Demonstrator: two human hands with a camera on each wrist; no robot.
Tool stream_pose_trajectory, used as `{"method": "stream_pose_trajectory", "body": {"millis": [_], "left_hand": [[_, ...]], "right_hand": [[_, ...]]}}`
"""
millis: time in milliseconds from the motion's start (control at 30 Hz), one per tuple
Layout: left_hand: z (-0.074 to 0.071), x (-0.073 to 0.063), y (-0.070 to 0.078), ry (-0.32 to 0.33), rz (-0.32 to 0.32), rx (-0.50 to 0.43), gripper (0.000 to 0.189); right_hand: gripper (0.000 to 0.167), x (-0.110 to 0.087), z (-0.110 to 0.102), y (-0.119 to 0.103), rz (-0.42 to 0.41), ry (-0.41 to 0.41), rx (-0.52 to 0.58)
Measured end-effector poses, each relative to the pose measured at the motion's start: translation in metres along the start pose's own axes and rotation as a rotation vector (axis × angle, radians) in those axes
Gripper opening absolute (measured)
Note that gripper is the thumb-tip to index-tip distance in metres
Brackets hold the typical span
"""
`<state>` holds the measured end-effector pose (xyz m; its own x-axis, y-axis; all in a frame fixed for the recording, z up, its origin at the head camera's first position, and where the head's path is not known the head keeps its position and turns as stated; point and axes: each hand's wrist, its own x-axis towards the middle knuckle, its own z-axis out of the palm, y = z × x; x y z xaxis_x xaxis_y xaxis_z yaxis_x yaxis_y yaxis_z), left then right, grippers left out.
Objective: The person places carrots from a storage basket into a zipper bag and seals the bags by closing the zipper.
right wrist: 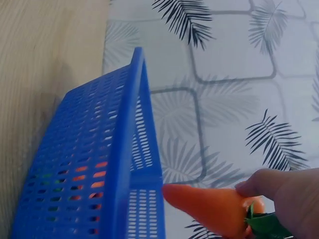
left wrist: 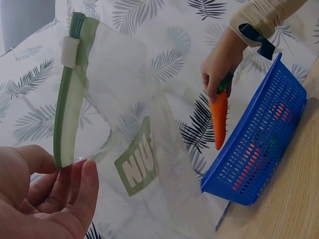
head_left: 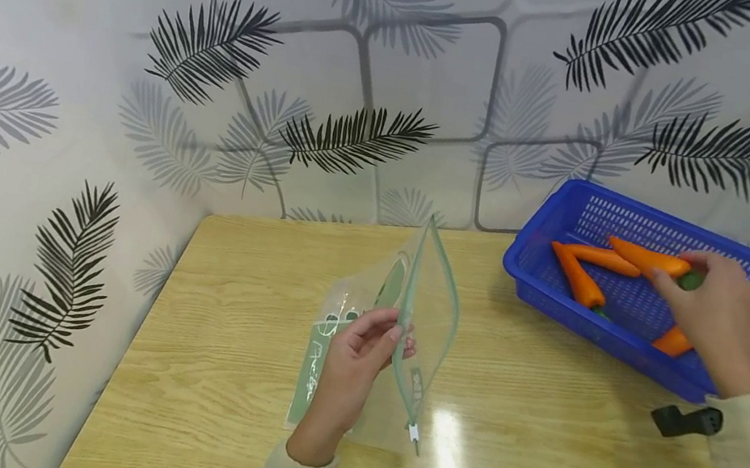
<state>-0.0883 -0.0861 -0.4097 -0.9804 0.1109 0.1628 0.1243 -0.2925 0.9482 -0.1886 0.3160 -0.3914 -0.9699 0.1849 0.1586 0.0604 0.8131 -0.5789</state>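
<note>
My left hand point(head_left: 355, 362) pinches the rim of a clear zipper bag point(head_left: 378, 398) with a pale green edge, and the bag's mouth gapes toward the right. A white slider point(left wrist: 70, 52) sits on that edge in the left wrist view. Over the blue basket point(head_left: 623, 339), my right hand point(head_left: 723, 314) grips a carrot point(head_left: 647, 257) by its green top end, the tip pointing left. In the right wrist view the same carrot point(right wrist: 209, 206) shows beside the basket's rim. Several other carrots point(head_left: 581, 279) lie in the basket, one partly hidden beneath my right hand.
The basket stands at the back right of the wooden table point(head_left: 223, 308). Behind the table hangs a pale cloth point(head_left: 297, 74) with a leaf print. Black straps with small devices point(head_left: 687, 421) sit on both sleeves.
</note>
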Motion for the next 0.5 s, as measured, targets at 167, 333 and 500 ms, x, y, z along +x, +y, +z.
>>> {"method": "stream_pose_trajectory", "body": {"millis": [167, 333, 500], "left_hand": [[-0.001, 0.0, 0.0, 0.003, -0.007, 0.006, 0.028], [-0.001, 0.0, 0.001, -0.004, -0.004, 0.002, 0.029], [-0.002, -0.001, 0.003, -0.012, 0.004, -0.008, 0.029]], "right_hand": [[0.063, -0.005, -0.007, -0.015, -0.021, 0.057, 0.048], [0.06, -0.012, -0.013, -0.032, -0.069, 0.107, 0.07], [0.052, -0.021, -0.017, -0.052, -0.148, 0.17, 0.102]]}}
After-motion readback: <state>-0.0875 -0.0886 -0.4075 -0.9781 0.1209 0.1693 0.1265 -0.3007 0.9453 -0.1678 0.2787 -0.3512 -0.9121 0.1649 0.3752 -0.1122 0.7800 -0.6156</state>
